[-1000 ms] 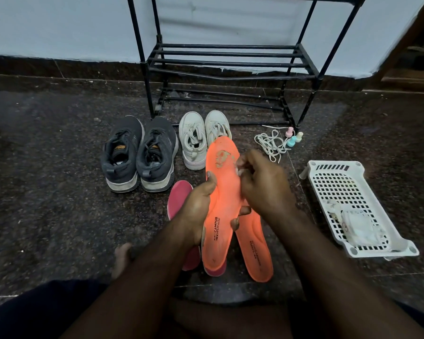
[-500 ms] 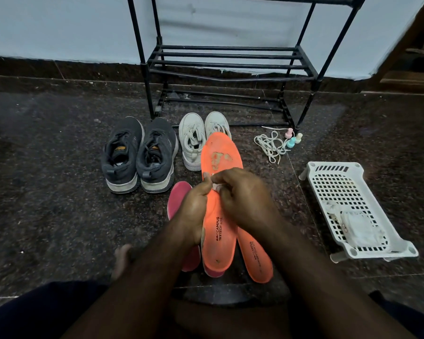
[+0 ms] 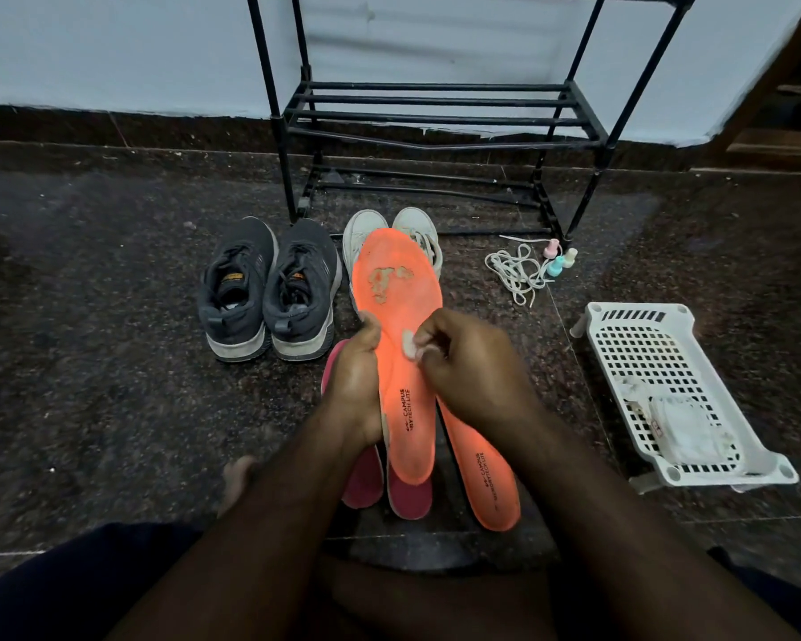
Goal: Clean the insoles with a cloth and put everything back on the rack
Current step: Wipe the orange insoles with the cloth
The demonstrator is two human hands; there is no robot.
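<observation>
My left hand grips an orange insole by its left edge and holds it up, toe end away from me; a worn patch shows near the toe. My right hand pinches a small white cloth against the middle of that insole. A second orange insole lies on the floor to the right. Two pink insoles lie under and left of the held one. The black metal rack stands against the wall ahead.
A pair of grey sneakers and a pair of white sneakers sit in front of the rack. White laces and small pastel bottles lie to the right. A white plastic basket holding white cloth sits far right.
My right hand slid down the orange insole from the toe area toward its middle with the cloth. The left hand kept its grip.
</observation>
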